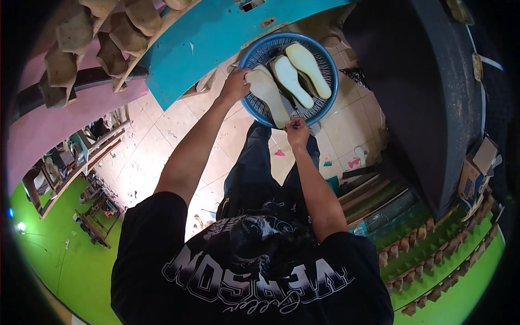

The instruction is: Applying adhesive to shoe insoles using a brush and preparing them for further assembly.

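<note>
A round blue basin [334, 81] with a black-and-white patterned inside is in front of me, beyond my knees. Several pale, sole-shaped insoles lie in it, among them one insole [307, 69] at the right and another insole [290, 81] in the middle. The nearest insole [266, 96] slants across the basin's left side and overlaps its lower rim. My left hand [236, 86] is closed at this insole's wide upper end, beside the left rim. At its narrow lower end, my right hand [297, 133] has its fingers bent and pressed together; the fingertips are partly hidden.
Wooden shoe lasts [111, 40] hang on racks at the upper left, and more lasts [428, 260] line shelves at the lower right. A turquoise board [189, 43] stands behind the basin. A large dark panel [406, 92] rises at right. Scraps [355, 162] litter the tiled floor.
</note>
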`<state>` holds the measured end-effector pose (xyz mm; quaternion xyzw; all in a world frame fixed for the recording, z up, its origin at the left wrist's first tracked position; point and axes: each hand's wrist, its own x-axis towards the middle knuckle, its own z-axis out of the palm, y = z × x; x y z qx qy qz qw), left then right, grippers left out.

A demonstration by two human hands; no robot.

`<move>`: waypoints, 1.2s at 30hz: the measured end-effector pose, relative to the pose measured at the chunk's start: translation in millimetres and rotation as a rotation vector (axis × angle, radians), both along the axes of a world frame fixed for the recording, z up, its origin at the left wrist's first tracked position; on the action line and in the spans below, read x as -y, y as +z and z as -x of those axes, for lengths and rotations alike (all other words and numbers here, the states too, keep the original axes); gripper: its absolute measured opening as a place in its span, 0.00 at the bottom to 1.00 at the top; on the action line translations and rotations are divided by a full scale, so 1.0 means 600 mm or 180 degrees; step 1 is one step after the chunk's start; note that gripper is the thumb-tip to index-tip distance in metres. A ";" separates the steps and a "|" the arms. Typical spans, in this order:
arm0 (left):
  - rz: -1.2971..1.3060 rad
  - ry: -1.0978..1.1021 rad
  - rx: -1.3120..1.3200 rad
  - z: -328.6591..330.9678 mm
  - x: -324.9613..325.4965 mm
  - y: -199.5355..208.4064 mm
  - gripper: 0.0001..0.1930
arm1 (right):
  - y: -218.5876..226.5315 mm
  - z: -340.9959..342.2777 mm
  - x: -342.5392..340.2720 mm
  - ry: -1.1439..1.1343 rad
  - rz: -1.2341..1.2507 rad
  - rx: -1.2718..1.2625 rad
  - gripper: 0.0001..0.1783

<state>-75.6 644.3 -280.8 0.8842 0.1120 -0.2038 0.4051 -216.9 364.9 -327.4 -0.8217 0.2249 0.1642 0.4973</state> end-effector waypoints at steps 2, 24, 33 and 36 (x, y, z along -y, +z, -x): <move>-0.0096 -0.0445 0.0153 -0.012 0.001 -0.010 0.29 | -0.023 0.000 -0.018 -0.0473 -0.0225 -0.0228 0.13; -0.0775 -0.0882 -0.0026 0.025 0.083 0.010 0.36 | 0.037 -0.012 0.071 0.0203 0.0308 -0.0245 0.17; 0.0451 -0.1560 0.0576 0.081 0.392 0.150 0.26 | 0.221 0.000 0.264 -0.0869 -0.0485 -0.0048 0.11; 0.0811 -0.1845 0.0451 0.082 0.529 0.239 0.25 | 0.273 0.016 0.345 -0.1064 -0.0550 0.0377 0.12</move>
